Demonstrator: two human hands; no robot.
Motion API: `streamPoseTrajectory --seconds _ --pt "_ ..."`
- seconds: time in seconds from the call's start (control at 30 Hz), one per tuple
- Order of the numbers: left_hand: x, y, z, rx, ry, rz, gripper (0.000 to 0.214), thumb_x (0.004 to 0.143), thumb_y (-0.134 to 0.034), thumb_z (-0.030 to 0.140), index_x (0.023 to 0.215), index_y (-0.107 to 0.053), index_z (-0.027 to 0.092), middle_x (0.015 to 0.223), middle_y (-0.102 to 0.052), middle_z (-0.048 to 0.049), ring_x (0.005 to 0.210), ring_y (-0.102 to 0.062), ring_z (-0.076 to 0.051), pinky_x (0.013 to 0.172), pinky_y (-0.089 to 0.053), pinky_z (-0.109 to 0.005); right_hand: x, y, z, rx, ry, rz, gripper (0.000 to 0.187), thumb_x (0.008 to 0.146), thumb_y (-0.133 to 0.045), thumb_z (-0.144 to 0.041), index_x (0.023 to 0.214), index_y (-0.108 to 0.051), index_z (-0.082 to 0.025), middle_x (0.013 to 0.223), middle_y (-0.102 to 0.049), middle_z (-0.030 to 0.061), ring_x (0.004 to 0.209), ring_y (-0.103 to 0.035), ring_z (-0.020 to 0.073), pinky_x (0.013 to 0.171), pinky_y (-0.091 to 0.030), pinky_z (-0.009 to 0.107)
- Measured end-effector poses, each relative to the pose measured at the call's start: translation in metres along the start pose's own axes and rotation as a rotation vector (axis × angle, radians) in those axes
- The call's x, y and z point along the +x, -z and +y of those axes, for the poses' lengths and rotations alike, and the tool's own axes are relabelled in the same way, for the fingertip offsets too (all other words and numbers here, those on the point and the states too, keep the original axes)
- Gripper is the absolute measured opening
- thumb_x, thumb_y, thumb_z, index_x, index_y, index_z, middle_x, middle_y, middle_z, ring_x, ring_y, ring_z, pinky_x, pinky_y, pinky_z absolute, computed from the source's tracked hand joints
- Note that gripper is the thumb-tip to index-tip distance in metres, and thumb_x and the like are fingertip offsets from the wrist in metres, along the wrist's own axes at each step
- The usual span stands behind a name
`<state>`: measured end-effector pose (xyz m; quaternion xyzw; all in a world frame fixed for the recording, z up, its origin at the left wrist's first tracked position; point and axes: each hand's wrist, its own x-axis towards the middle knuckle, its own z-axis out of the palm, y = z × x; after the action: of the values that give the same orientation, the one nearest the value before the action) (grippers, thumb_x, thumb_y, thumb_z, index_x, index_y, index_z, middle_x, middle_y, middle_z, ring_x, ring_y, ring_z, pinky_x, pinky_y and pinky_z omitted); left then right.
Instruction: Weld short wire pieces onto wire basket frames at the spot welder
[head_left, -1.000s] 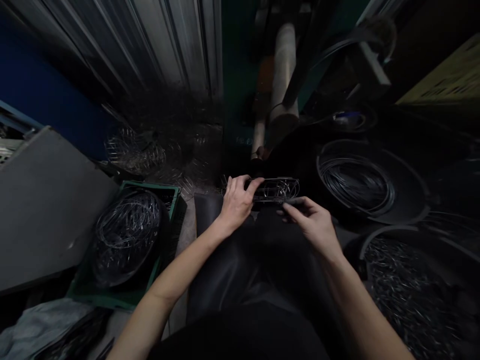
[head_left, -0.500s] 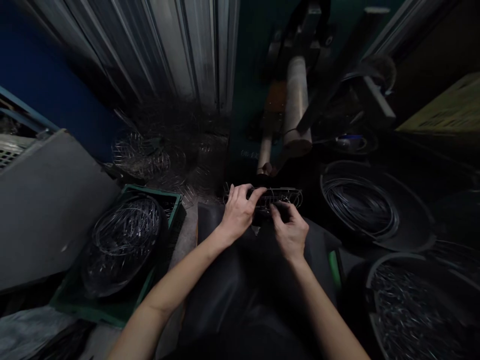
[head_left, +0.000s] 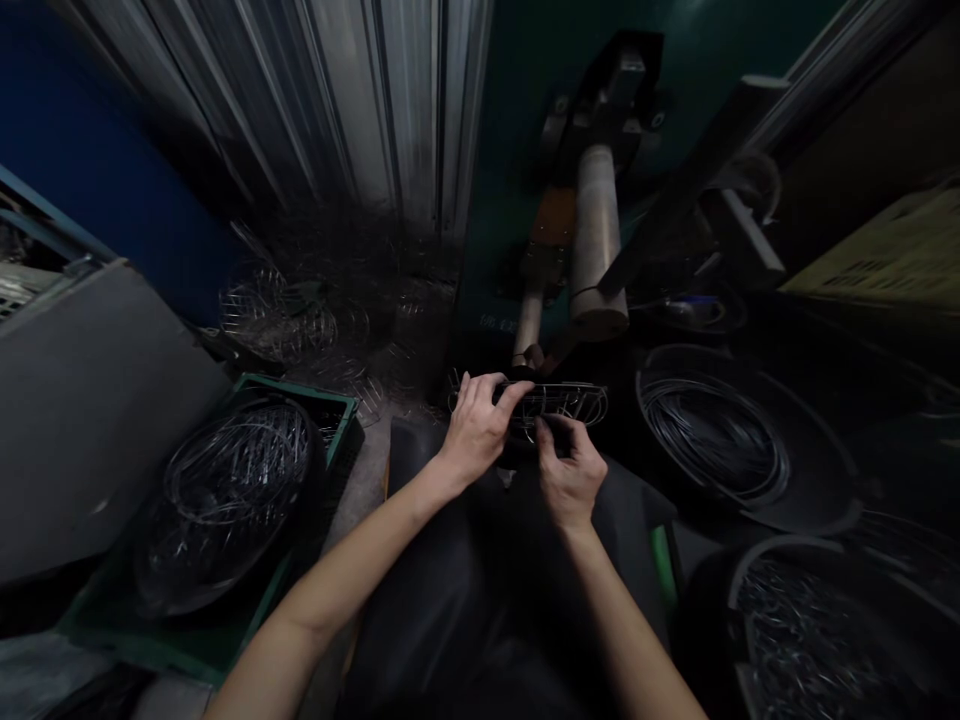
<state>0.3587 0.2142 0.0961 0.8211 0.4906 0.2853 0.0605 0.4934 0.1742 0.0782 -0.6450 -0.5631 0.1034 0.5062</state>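
A small oval wire frame (head_left: pixel 574 402) of thin shiny metal lies flat in front of me, just below a machine's two cylinders. My left hand (head_left: pixel 478 427) is closed on the frame's left end, thumb and fingers curled over the wire. My right hand (head_left: pixel 570 470) sits right beside it, fingers pinched at the frame's near edge around its middle. What the right fingertips pinch besides the wire is too dark to make out. My dark-clothed lap (head_left: pixel 495 600) fills the space under both forearms.
A green crate (head_left: pixel 225 640) at left holds a dark tub of wire rings (head_left: pixel 225 480). Finished wire frames (head_left: pixel 277 310) pile against the corrugated wall. At right stand a round tub of coiled wire (head_left: pixel 720 430) and a tub of small metal pieces (head_left: pixel 817 640). The machine's cylinders (head_left: pixel 596 240) rise ahead.
My right hand has moved left from the frame's right side to its near middle edge and closed there. My left hand kept its grip. The view tilted up a little.
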Motion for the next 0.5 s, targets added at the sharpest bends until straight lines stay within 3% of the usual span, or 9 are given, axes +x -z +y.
streamPoseTrajectory --seconds 0.5 --pt "0.010 -0.005 -0.009 0.015 -0.032 0.045 0.050 0.083 -0.045 0.007 0.129 -0.043 0.025 0.117 -0.046 -0.0070 0.116 -0.047 -0.021 0.108 -0.034 -0.053 0.008 -0.013 0.012 0.056 0.022 0.018 0.027 0.086 -0.055 -0.041 0.092 -0.064 -0.016 0.084 -0.067 0.0058 0.075 -0.063 0.0156 0.074 -0.050 0.028"
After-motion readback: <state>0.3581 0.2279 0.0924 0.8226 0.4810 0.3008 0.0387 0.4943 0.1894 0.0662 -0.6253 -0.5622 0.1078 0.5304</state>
